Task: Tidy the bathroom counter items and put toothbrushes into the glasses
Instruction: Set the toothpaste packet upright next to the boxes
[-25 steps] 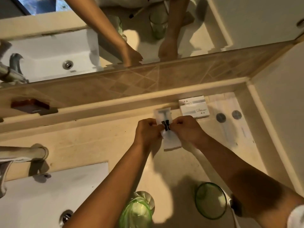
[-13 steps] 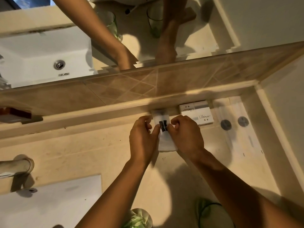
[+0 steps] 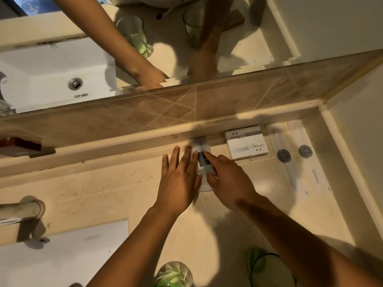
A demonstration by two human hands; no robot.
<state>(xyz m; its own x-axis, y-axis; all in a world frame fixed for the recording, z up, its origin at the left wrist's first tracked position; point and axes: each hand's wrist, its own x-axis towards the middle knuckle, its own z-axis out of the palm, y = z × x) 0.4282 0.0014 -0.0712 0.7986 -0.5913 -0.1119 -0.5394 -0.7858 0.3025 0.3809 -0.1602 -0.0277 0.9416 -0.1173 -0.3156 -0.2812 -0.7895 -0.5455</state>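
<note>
A small white packet [image 3: 204, 162] with a dark item inside lies on the beige counter [image 3: 124, 187], against the back ledge. My right hand [image 3: 230, 179] has its index finger on top of the packet and its thumb at the lower edge. Just left of the packet, my left hand [image 3: 178, 179] lies flat with the fingers spread, holding nothing. Two long clear sleeves [image 3: 290, 172] [image 3: 310, 168], each with a grey round mark, lie in the right corner; they look like wrapped toothbrushes. Two green glasses [image 3: 174, 274] [image 3: 267, 270] stand at the near edge, the right one partly behind my forearm.
A white box [image 3: 246, 145] sits against the ledge, right of the packet. The white sink [image 3: 62, 255] and a faucet [image 3: 20, 210] are at the lower left. A brown object [image 3: 20, 145] rests on the ledge at far left. The mirror [image 3: 269, 38] rises behind, and a wall [image 3: 362, 141] closes the right side.
Both hands pinched the packet together before. Now it lies closer to the back ledge, and my left hand has let go and spread flat. My right hand stays on it.
</note>
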